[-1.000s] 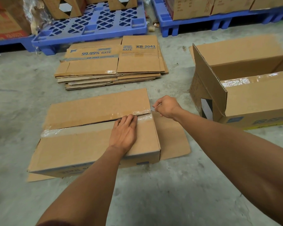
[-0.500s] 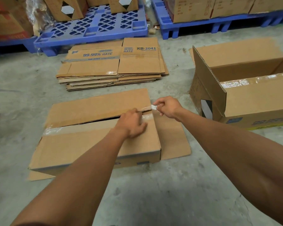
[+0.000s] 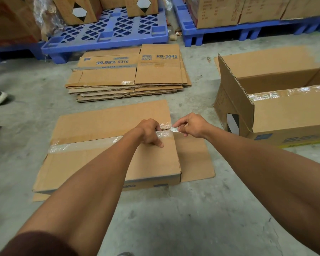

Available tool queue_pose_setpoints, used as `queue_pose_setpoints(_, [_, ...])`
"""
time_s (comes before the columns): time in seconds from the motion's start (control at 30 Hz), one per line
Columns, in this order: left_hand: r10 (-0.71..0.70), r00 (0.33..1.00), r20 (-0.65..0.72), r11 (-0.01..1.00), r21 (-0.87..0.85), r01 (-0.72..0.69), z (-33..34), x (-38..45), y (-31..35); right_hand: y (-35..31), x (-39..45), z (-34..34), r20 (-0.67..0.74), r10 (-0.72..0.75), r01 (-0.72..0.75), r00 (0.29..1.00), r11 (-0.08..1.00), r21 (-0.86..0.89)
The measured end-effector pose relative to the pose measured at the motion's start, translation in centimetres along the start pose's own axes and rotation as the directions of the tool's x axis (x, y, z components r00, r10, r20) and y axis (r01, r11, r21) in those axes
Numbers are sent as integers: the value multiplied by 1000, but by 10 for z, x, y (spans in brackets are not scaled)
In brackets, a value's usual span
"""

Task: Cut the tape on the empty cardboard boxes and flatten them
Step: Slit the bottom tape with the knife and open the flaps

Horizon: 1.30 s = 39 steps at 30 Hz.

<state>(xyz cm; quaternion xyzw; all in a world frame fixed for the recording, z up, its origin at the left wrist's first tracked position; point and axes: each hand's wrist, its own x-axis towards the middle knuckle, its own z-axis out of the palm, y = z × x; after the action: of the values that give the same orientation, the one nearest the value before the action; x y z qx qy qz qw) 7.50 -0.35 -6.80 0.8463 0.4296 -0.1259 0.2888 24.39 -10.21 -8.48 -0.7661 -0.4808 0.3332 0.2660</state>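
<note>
left hand (image 3: 150,133) fisted on the box (image 3: 107,154) flap at frame centre, right hand (image 3: 191,127) pinching a small blade (image 3: 174,129) at the tape (image 3: 85,145) seam's end; next: slit leftward along tape

1. Stack of flattened boxes (image 3: 129,74), far centre: top sheet prints "99.99% RATE" and "KB-2041" in blue (smaller line beneath illegible).
2. Open box (image 3: 277,115), right: blue print blurred, unreadable.

matt cardboard box (image 3: 107,163), glossy tape (image 3: 85,145) — rough concrete floor (image 3: 174,218)
</note>
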Motion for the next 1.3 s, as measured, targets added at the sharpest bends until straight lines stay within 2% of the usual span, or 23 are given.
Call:
queue_pose_setpoints(0.23, [-21,1000,15,989,-146,23,0,1,-3,-2,1,3,-33,-4,3,999,1000,-14])
queue_pose_setpoints(0.4, [-41,999,-7,941,-336,36,-9,3,-4,1,-2,1,90,39,-40,995,999,12])
queue_pose_setpoints(0.5, [-26,999,-46,953,-303,11,-14,5,-5,3,-9,2,66,56,-62,996,994,90])
queue_pose_setpoints(0.57, [-40,993,-107,963,-268,10,-12,7,-3,2,-9,4,53,93,-100,994,985,137])
queue_pose_setpoints(0.63, [-37,974,-225,967,-253,-22,-13,10,6,3,-5,5,23,175,-176,984,962,207])
queue_pose_setpoints(0.73, [-70,897,-437,941,-327,-86,-17,17,14,2,2,8,13,297,-289,955,916,279])
queue_pose_setpoints(0.8, [-101,884,-457,920,-381,-92,-18,20,11,-3,4,10,12,321,-312,947,910,271])
queue_pose_setpoints(0.97, [-36,934,-357,988,-152,-20,-24,20,-6,-7,-5,31,18,333,-333,943,942,-41])
queue_pose_setpoints(1.13, [-51,957,-286,998,30,62,-29,6,-34,-15,-4,49,139,418,-426,898,904,36])
queue_pose_setpoints(1.2, [-111,953,-283,987,83,140,-36,-3,-50,-20,-2,51,138,427,-438,894,898,55])
queue_pose_setpoints(1.3, [-249,939,-235,960,66,271,-47,-17,-85,-25,3,53,124,448,-456,886,888,50])
